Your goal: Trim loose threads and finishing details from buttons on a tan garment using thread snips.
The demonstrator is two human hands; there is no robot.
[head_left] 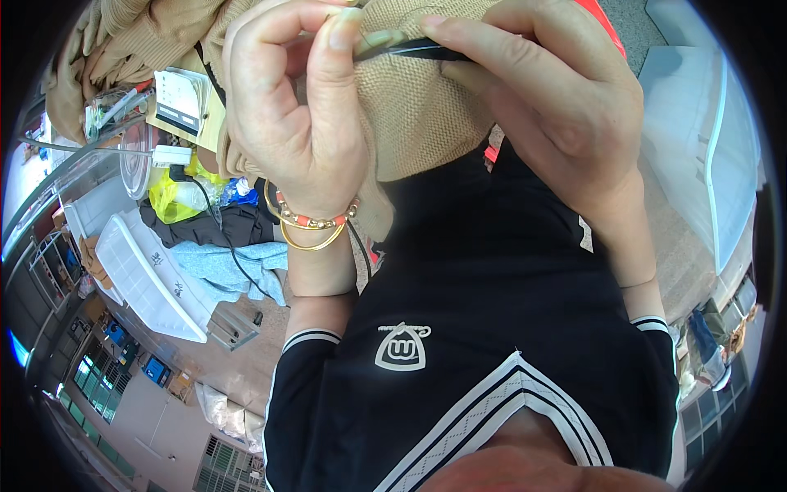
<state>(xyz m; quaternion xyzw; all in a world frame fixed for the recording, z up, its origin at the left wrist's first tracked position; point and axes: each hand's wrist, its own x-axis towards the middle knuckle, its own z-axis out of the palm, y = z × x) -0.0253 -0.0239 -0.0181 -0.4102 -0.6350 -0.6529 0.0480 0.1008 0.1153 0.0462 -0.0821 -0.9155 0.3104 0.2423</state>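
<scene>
A piece of beige knit fabric (422,115) is held up close in front of my chest, between my hands. My left hand (299,107) is closed at the fabric's left side, thumb and fingertip pinched together near the top edge. Whether a thread is in that pinch is too small to tell. A slim black tool (422,49) with a shiny edge lies across the knit. My right hand (566,90) grips it, index finger above and thumb below. The tool's far tip is partly hidden by fingers.
More beige knitwear (139,41) is heaped at the far left. Near it lie cards (180,102), a white plug with a cable (172,156), a yellow bag (168,201) and a light blue cloth (234,266). A white plastic bin (152,275) stands left, a translucent bin (689,139) right.
</scene>
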